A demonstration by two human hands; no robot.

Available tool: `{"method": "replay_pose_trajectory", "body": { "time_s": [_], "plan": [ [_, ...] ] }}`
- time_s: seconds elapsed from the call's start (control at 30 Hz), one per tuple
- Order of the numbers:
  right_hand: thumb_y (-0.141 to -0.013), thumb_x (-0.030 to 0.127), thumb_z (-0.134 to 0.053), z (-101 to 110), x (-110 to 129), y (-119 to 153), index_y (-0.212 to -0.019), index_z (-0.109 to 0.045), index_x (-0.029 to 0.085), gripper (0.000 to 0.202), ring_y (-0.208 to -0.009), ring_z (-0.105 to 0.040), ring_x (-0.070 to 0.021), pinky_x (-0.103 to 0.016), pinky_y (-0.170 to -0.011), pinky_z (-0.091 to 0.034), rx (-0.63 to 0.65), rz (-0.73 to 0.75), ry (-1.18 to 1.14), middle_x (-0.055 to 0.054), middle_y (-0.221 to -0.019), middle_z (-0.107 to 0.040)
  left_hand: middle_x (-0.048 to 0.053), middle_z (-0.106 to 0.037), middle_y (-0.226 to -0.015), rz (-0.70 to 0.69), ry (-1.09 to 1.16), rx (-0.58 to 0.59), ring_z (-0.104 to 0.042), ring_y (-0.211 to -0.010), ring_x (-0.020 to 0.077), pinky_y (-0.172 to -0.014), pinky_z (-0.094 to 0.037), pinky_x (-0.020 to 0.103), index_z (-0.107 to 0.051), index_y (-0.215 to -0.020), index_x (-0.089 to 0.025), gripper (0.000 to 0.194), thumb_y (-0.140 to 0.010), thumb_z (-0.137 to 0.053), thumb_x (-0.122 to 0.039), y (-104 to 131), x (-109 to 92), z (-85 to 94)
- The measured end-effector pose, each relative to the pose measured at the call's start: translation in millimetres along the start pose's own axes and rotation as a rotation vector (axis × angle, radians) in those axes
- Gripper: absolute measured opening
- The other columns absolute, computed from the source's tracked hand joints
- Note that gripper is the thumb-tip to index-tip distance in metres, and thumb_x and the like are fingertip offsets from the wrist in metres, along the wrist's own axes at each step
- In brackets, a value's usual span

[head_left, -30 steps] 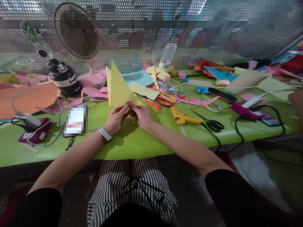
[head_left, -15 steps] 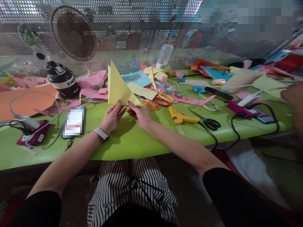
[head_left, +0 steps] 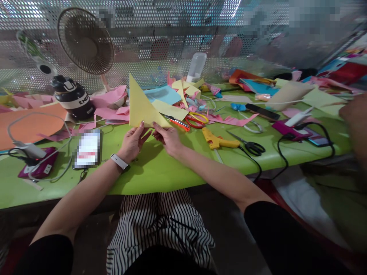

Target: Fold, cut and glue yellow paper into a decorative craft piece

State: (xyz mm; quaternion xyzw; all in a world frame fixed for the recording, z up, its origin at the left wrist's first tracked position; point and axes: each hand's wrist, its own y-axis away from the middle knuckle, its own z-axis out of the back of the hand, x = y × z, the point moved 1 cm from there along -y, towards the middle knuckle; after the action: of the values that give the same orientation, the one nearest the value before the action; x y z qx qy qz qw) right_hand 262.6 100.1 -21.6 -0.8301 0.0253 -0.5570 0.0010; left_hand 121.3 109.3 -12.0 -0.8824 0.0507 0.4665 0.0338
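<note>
A sheet of yellow paper point(head_left: 141, 107), folded into a triangle, stands upright above the green tabletop. My left hand point(head_left: 134, 142) pinches its lower edge near the left corner, thumb on the near face. Close beside it, my right hand point(head_left: 168, 139) grips the same edge farther right, between thumb and fingers. Some fingertips are hidden behind the paper. Just to the right lie an orange box cutter point(head_left: 178, 123) and red-and-yellow-handled scissors point(head_left: 197, 119). A yellow glue gun point(head_left: 219, 140) and black scissors point(head_left: 252, 147) rest beyond my right hand.
A phone point(head_left: 88, 149) and a purple power strip point(head_left: 38, 164) lie at left. Behind stand a black bottle point(head_left: 73, 100) and a fan point(head_left: 86, 42). Paper scraps cover the table's back. Cords hang over the front edge; another person's arm point(head_left: 354, 122) is at right.
The back layer that showed at the paper's left edge now lines up with the front layer, so it looks like one flat triangle. Both hands keep their hold.
</note>
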Motion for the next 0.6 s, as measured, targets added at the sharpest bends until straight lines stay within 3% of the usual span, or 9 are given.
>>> {"method": "replay_pose_trajectory", "body": {
  "time_s": [0.1,0.3,0.6],
  "plan": [
    [-0.065,0.051,-0.087,2,1,-1,-0.066,-0.069,0.024,0.033,-0.057,-0.055,-0.0098,-0.027,-0.058,-0.046,-0.007,0.024,-0.020,0.002,-0.064,-0.066,-0.001,-0.077,-0.085,-0.034,-0.016,-0.018,-0.073,-0.089,0.0138,-0.098,-0.055,0.035,-0.072,-0.076,-0.019,0.025,-0.068,-0.090,-0.032,1,-4,1.2],
    [-0.070,0.056,-0.081,6,5,-7,-0.065,-0.068,0.023,0.035,-0.055,-0.057,-0.0101,-0.027,-0.059,-0.048,-0.040,0.104,0.093,0.002,-0.061,-0.066,-0.001,-0.075,-0.085,-0.032,-0.115,-0.077,-0.071,-0.080,0.0127,-0.082,-0.059,0.029,-0.071,-0.084,-0.020,0.031,-0.061,-0.091,-0.025,-1,-14,5.9],
    [-0.066,0.048,-0.084,8,16,-12,-0.058,-0.067,0.022,0.032,-0.050,-0.055,-0.0097,-0.026,-0.055,-0.046,-0.034,0.130,0.097,0.002,-0.055,-0.065,0.002,-0.075,-0.086,0.002,-0.217,-0.029,-0.070,-0.077,0.0139,-0.081,-0.059,0.030,-0.070,-0.083,-0.017,0.032,-0.058,-0.090,-0.021,-2,-22,8.0]
  ]
}}
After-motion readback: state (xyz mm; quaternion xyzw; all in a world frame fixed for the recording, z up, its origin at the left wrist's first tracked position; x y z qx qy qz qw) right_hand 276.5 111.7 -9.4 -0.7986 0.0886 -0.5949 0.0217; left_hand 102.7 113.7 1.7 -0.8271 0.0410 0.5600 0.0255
